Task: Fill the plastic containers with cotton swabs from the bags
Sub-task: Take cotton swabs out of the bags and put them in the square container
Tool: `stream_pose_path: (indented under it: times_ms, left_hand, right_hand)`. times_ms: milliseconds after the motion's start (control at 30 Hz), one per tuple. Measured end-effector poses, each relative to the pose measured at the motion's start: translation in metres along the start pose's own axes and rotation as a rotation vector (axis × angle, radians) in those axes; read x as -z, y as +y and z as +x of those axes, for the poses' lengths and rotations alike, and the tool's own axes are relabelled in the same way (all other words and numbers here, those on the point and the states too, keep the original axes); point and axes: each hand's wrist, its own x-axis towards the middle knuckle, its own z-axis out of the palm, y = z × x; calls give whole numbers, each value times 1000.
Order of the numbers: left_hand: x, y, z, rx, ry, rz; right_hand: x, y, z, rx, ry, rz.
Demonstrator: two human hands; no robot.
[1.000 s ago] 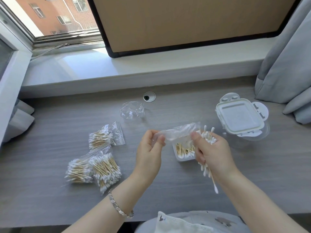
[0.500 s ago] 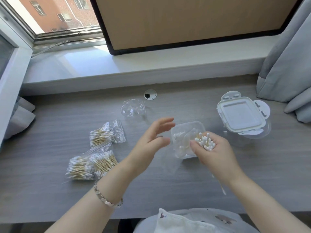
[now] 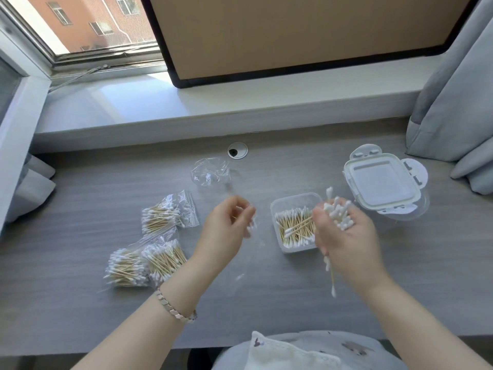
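An open clear plastic container [image 3: 293,249] sits mid-desk, part filled with cotton swabs [image 3: 294,225]. My right hand [image 3: 346,244] hovers at its right edge and grips a bundle of swabs [image 3: 336,213], tips up; one swab [image 3: 331,279] dangles below the hand. My left hand [image 3: 226,231] is left of the container with curled fingers, which seem to pinch a blurred, empty clear bag [image 3: 252,227]. Three full bags of swabs lie further left: [image 3: 165,214], [image 3: 125,268], [image 3: 165,257].
A second container with its white clip lid [image 3: 381,182] closed stands at the right. A crumpled empty bag [image 3: 210,172] lies behind my left hand, near a cable hole [image 3: 237,150]. A grey curtain [image 3: 453,102] hangs at the far right, and a windowsill runs behind the desk.
The clear bag has come off the swab bundle. My left hand opened, then curled again left of the container. My right hand stays over the container with the bundle.
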Motion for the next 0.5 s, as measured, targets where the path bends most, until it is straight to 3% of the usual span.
stream_pose_path:
  times_ms: [100,200,267,367,500]
  left_hand:
    - [12,-20,7,55,-60,445]
    - [14,-22,8,74,20,389]
    - [9,-7,4,8,69,193]
    - [-9,25,-6,43,-67,-271]
    - [-36,49,-16,408,-308,-842]
  right_hand:
    - [6,-1,15,-82,-16,45]
    - [7,-1,24,-179,36,229]
    - [7,-2,30,-217,127,261]
    - [2,-8,42,-213,197,293]
    - [-15,-35,52,8,306,363]
